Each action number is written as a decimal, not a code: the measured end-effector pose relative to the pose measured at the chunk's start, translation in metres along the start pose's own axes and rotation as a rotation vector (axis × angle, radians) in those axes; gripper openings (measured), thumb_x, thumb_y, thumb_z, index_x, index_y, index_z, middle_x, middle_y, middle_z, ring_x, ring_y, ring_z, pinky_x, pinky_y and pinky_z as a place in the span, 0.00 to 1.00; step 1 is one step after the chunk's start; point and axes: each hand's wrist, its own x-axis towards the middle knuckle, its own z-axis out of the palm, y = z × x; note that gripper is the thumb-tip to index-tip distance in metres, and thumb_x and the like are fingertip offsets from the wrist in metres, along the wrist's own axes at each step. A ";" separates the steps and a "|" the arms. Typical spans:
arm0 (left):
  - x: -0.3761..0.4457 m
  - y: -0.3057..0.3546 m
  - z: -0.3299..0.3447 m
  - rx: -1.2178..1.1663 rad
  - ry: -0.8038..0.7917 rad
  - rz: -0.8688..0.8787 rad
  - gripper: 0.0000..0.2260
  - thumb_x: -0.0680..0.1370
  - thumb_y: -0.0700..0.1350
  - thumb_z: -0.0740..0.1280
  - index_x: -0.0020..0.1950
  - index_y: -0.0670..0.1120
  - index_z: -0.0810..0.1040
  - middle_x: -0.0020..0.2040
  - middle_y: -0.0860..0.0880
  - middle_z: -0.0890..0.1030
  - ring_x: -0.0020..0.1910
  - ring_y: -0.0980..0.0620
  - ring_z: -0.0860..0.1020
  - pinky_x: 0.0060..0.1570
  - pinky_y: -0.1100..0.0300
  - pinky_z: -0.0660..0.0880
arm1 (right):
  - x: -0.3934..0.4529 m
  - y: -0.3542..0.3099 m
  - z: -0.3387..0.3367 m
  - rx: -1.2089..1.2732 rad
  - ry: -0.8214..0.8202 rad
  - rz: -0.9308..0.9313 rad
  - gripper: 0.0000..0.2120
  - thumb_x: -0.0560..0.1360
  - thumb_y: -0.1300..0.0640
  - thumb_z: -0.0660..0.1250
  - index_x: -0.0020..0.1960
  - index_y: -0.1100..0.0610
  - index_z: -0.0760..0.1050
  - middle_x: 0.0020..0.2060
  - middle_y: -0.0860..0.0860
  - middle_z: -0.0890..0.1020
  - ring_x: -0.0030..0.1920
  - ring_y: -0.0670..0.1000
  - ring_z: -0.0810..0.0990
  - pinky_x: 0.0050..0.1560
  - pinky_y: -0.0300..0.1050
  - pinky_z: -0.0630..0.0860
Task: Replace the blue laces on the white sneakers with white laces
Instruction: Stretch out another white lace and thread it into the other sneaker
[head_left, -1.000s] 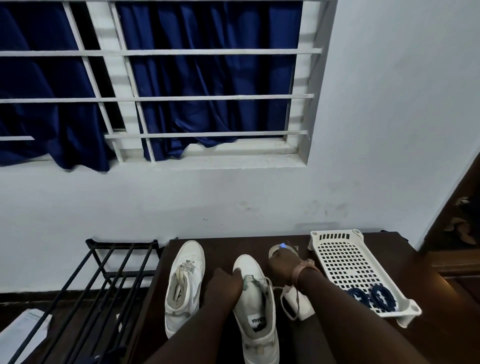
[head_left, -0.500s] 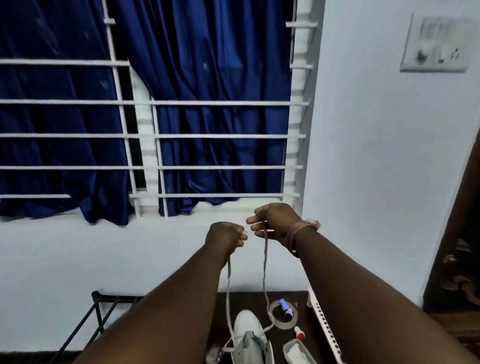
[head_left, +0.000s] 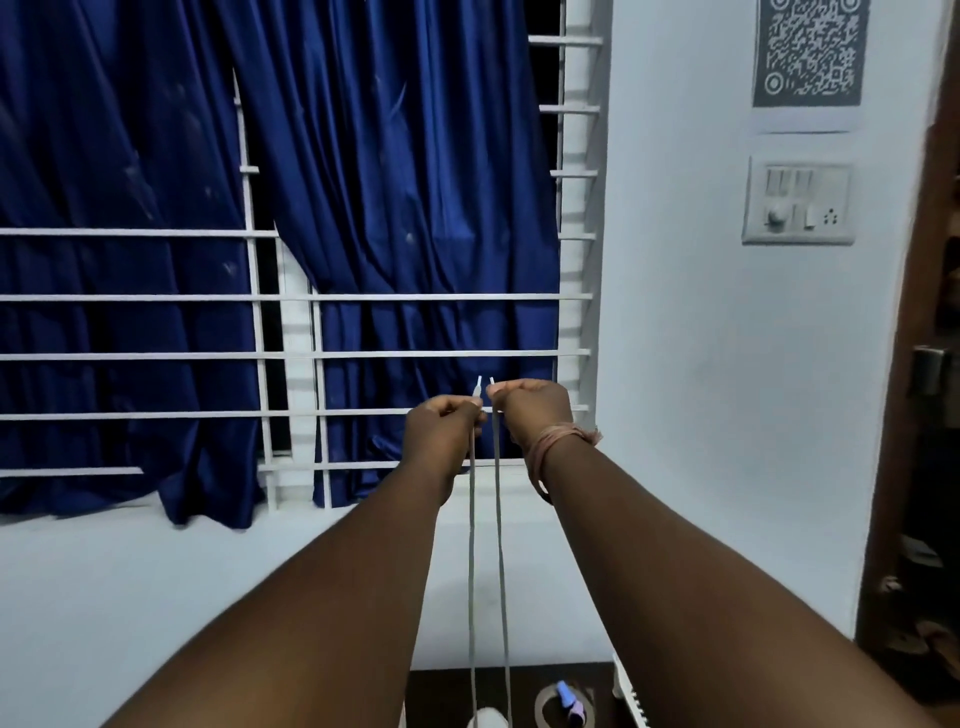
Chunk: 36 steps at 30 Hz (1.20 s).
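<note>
Both hands were raised high in front of the window, and each grip was closed on one end of the white lace (head_left: 497, 545). The left hand (head_left: 441, 428) pinched its end between thumb and curled fingers, and the right hand (head_left: 535, 410) did the same just beside it, so the two grips were almost touching. The two plastic tips (head_left: 484, 387) of the lace stood up a little above the fingers, side by side and nearly level with each other. From the grips the two strands went straight down, close together and almost parallel, between the forearms. They ended at the white sneaker (head_left: 487, 719), far below the hands, at the bottom edge of the view; only its toe showed. The sneaker stood on the dark bench (head_left: 441, 696). To the right of the strands, on the same bench, lay a roll of tape (head_left: 550, 709) with a small blue and purple object (head_left: 569, 701) on it; I could not tell what that object was. Further right was the edge of a white perforated tray (head_left: 631, 696). A band of threads (head_left: 558, 441) was around the right wrist. Behind the grips hung the blue curtain (head_left: 389, 208) behind the white window bars (head_left: 311, 299). Up and right of the grips, on the wall, were a switch panel (head_left: 800, 205) and a printed QR code (head_left: 808, 52).
</note>
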 end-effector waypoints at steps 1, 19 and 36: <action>0.000 0.002 0.000 -0.009 0.004 0.012 0.04 0.79 0.44 0.70 0.50 0.46 0.84 0.45 0.47 0.87 0.44 0.49 0.83 0.49 0.46 0.81 | -0.002 -0.001 0.001 0.009 0.003 0.001 0.05 0.75 0.63 0.70 0.48 0.62 0.84 0.32 0.52 0.81 0.25 0.43 0.76 0.28 0.35 0.71; 0.012 0.021 0.017 0.204 0.111 0.170 0.03 0.74 0.44 0.72 0.40 0.48 0.83 0.40 0.52 0.86 0.45 0.50 0.84 0.53 0.50 0.82 | 0.007 -0.001 0.001 0.184 0.094 -0.004 0.03 0.75 0.67 0.71 0.48 0.65 0.83 0.37 0.53 0.83 0.34 0.45 0.79 0.26 0.24 0.70; 0.017 0.029 0.019 0.222 0.036 0.190 0.04 0.75 0.40 0.71 0.41 0.46 0.82 0.37 0.51 0.87 0.42 0.54 0.86 0.53 0.54 0.82 | 0.013 -0.006 -0.003 0.126 0.118 -0.011 0.06 0.77 0.63 0.70 0.53 0.65 0.83 0.43 0.56 0.84 0.31 0.44 0.77 0.25 0.30 0.71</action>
